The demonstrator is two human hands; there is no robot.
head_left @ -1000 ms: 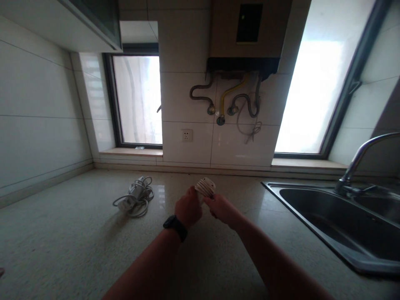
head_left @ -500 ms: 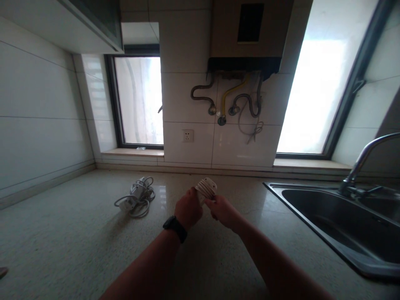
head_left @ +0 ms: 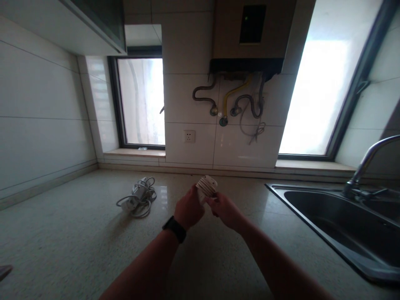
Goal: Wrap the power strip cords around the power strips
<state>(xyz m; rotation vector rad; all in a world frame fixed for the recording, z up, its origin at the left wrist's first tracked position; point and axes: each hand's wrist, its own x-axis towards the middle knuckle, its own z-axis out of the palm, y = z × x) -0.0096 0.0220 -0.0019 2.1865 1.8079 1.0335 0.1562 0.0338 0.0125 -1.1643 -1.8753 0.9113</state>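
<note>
On the left of the pale, speckled stone desk (head_left: pixel 78 246), a small, dark, flat object (head_left: pixel 5 271) is cut off by the picture's edge. Farther right, a tangled greyish-white cable with blocky white parts (head_left: pixel 139 192) is seen lying in loose, uneven loops. Next, the left hand (head_left: pixel 190 208), its wrist circled by a black watch (head_left: pixel 175 229), is clamped around the lower left side of an oblong white plastic block wound with cord (head_left: pixel 206 184). This block is held up in front of the wall, between both hands, tilted with its upper end to the right. Its middle is wrapped in several close, slanting turns of whitish cord; its rounded end is left bare, with small dark spots showing. At its lower right, it is gripped by the bent fingers of the right hand (head_left: pixel 224 209); whether cord or casing is pinched there cannot be told. At the far right, a dark grey metal sink (head_left: pixel 308 227) is set into the desk.
</note>
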